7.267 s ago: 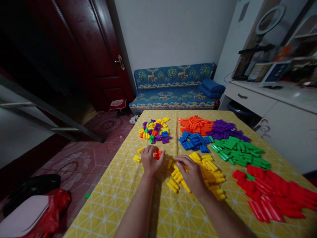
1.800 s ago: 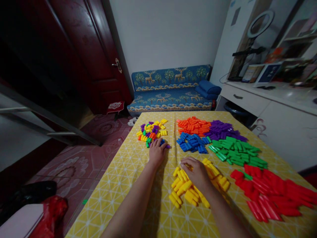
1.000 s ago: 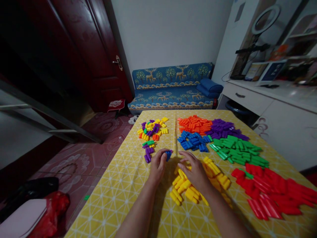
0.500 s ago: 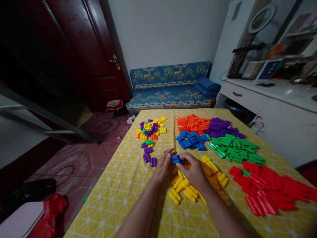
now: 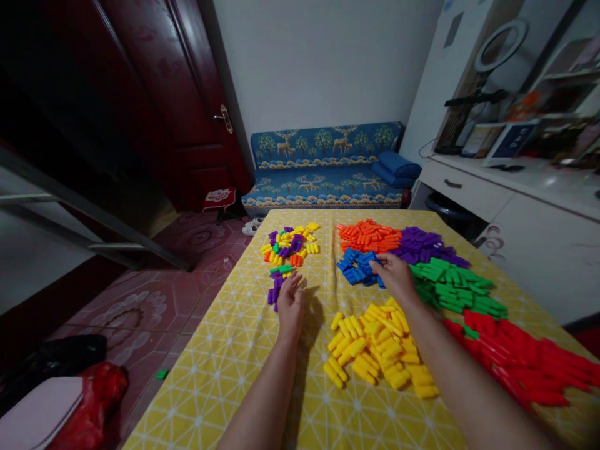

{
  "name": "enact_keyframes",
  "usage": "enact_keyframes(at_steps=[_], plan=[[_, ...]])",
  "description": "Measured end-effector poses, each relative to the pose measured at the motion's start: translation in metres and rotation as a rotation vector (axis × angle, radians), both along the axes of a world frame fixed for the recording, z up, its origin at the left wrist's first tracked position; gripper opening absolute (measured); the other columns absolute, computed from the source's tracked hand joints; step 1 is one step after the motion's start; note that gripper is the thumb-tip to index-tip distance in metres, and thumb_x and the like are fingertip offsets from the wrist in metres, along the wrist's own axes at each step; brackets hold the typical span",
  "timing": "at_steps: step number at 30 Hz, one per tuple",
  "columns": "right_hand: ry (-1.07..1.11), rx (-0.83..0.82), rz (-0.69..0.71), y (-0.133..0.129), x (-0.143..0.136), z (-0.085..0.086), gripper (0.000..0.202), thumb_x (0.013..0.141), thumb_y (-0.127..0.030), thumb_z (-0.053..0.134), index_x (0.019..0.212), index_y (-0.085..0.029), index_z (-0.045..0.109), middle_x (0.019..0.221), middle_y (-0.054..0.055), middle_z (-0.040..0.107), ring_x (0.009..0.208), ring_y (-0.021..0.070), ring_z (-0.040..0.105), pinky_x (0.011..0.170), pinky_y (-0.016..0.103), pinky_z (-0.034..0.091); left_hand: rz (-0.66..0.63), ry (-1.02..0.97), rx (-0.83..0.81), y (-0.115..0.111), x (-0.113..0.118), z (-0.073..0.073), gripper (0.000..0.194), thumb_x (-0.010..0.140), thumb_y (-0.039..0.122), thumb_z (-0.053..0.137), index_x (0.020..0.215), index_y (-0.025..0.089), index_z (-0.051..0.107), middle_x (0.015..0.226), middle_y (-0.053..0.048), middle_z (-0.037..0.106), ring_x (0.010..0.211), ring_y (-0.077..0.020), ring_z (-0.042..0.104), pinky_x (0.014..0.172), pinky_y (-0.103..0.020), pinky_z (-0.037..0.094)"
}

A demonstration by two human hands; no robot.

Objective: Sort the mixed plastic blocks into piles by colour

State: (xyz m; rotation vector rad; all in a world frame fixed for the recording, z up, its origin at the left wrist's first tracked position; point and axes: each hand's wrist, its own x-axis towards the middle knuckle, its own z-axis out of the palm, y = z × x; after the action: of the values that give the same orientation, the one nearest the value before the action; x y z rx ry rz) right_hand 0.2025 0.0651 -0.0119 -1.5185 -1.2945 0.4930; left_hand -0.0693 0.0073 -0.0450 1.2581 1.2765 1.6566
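My right hand [image 5: 395, 274] is at the right edge of the blue block pile [image 5: 357, 267], its fingers bent over the blocks; whether they grip one is too small to tell. My left hand [image 5: 291, 300] hovers beside the small purple blocks [image 5: 273, 295], fingers apart and nothing visible in it. Behind it lies a mixed pile of yellow, purple, green and orange blocks [image 5: 287, 247]. A large yellow block pile [image 5: 379, 344] sits between my forearms.
Orange [image 5: 369, 236], purple [image 5: 426, 247], green [image 5: 457, 287] and red [image 5: 529, 356] block piles cover the table's right side. The yellow-patterned tablecloth [image 5: 225, 375] extends left. A patterned sofa [image 5: 319, 181] stands beyond the table; a white cabinet [image 5: 529, 231] is at right.
My hands have parted. The right one moved forward and right, onto the blue pile; the left shifted left over the purple blocks. The blue block between them is no longer there.
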Motion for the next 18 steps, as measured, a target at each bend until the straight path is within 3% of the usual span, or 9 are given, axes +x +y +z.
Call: enact_keyframes(at_steps=[5, 8, 10, 14, 16, 18], plan=[[-0.05, -0.03, -0.012, 0.023, -0.004, 0.004, 0.02, 0.063, -0.026, 0.067, 0.079, -0.014, 0.069, 0.072, 0.009, 0.072, 0.07, 0.023, 0.069, 0.066, 0.034, 0.056, 0.132, 0.111, 0.163, -0.009, -0.002, 0.014, 0.022, 0.082, 0.017, 0.048, 0.093, 0.017, 0.067, 0.105, -0.01, 0.065, 0.102, -0.0222, 0.062, 0.08, -0.038, 0.057], [-0.076, -0.032, -0.014, 0.021, -0.007, 0.006, 0.019, 0.062, -0.02, 0.065, 0.08, -0.015, 0.07, 0.079, 0.009, 0.073, 0.07, 0.0217, 0.068, 0.069, 0.034, 0.056, 0.21, 0.297, 0.308, -0.008, -0.008, 0.019, 0.029, 0.081, 0.009, 0.046, 0.101, 0.019, 0.066, 0.107, -0.009, 0.064, 0.105, -0.0214, 0.06, 0.091, -0.04, 0.052], [-0.092, -0.023, -0.015, 0.012, -0.009, 0.008, 0.024, 0.064, -0.021, 0.064, 0.087, -0.015, 0.07, 0.089, 0.011, 0.073, 0.07, 0.0209, 0.068, 0.071, 0.035, 0.055, 0.249, 0.449, 0.338, -0.004, -0.013, 0.019, 0.036, 0.084, 0.009, 0.046, 0.114, 0.021, 0.062, 0.12, -0.011, 0.06, 0.118, -0.0226, 0.054, 0.102, -0.043, 0.045], [-0.098, 0.019, 0.033, -0.025, -0.023, 0.011, 0.036, 0.073, -0.033, 0.061, 0.103, -0.014, 0.068, 0.107, 0.013, 0.068, 0.068, 0.0181, 0.067, 0.067, 0.034, 0.055, 0.244, 0.749, 0.196, 0.009, -0.024, 0.014, 0.054, 0.085, 0.021, 0.056, 0.138, 0.023, 0.046, 0.149, -0.013, 0.036, 0.137, -0.0289, 0.036, 0.11, -0.047, 0.036], [-0.066, 0.064, 0.11, -0.048, -0.036, 0.011, 0.035, 0.077, -0.037, 0.059, 0.103, -0.015, 0.067, 0.109, 0.013, 0.066, 0.069, 0.0168, 0.066, 0.067, 0.032, 0.055, 0.195, 0.882, 0.082, 0.014, -0.028, 0.011, 0.059, 0.083, 0.028, 0.06, 0.14, 0.024, 0.046, 0.154, -0.013, 0.029, 0.137, -0.0328, 0.036, 0.107, -0.049, 0.039], [-0.015, 0.098, 0.181, -0.07, -0.05, 0.01, 0.03, 0.08, -0.036, 0.058, 0.1, -0.016, 0.068, 0.109, 0.013, 0.065, 0.072, 0.0164, 0.065, 0.069, 0.032, 0.055, 0.143, 1.007, 0.011, 0.016, -0.031, 0.01, 0.056, 0.081, 0.033, 0.062, 0.136, 0.025, 0.052, 0.154, -0.011, 0.031, 0.133, -0.0346, 0.041, 0.105, -0.049, 0.041]])
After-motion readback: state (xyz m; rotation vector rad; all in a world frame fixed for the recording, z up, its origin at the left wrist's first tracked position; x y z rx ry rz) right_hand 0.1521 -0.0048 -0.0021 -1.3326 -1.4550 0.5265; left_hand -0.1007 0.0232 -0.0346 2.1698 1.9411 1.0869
